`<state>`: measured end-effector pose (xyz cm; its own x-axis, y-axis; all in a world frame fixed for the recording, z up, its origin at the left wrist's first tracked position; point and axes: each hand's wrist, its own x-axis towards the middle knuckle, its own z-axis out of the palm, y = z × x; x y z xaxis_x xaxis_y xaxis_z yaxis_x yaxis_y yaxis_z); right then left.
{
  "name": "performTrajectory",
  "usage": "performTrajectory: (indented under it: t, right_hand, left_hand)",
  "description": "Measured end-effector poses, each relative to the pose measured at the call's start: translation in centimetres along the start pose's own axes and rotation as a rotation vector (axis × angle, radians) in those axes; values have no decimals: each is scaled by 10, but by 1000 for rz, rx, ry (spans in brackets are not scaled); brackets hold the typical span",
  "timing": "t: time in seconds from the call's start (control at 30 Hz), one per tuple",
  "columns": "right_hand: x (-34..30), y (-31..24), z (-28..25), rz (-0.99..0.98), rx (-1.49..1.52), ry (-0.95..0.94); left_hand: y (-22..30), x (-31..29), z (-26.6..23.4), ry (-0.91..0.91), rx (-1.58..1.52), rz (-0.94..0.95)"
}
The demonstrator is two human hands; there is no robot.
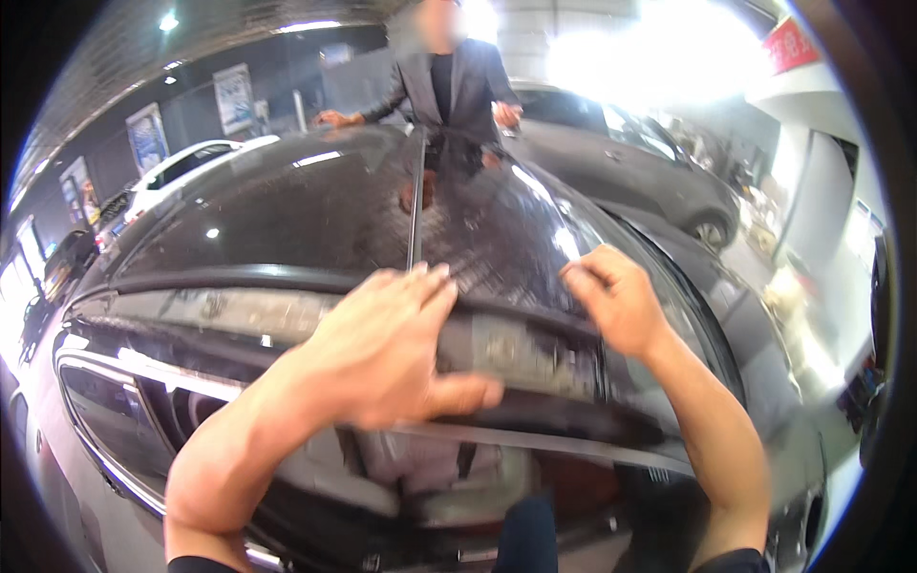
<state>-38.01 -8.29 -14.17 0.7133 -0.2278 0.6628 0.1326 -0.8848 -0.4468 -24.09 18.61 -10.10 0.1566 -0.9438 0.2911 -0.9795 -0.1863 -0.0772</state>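
Note:
The dark glossy roof of a car (287,210) spreads before me, with a narrow dark strip (416,205) running away from me across it. My left hand (387,344) is over the near roof edge, fingers stretched out toward that strip and thumb apart. It holds nothing. Farther right, my right hand (616,296) is at the roof with its fingers curled in toward the thumb. Whatever may be between those fingertips is hidden. A pale band (516,344) runs along the near roof side, below the glossy panel.
Across the roof stands another person in a dark jacket (468,81), one hand (334,118) by the far edge. A dark grey car (611,143) is parked behind at right, a white car (196,162) at back left. Side windows (430,477) lie below my arms.

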Motion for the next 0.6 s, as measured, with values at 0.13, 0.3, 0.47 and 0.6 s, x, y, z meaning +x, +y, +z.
performTrajectory:
  t: [0.13,0.3,0.47,0.6]
  right_hand:
    - [91,19,58,-497,-120,-113]
    - [165,9,125,-440,51,-549]
    - [272,51,178,-351,47,-589]
    - [353,97,224,-223,-18,-442]
  left_hand:
    - [-16,29,-15,-21,-84,-14]
    - [-32,42,-25,-11,-195,-174]
    - [-27,54,-19,57,-388,-311]
    - [-25,53,-31,74,-460,-339]
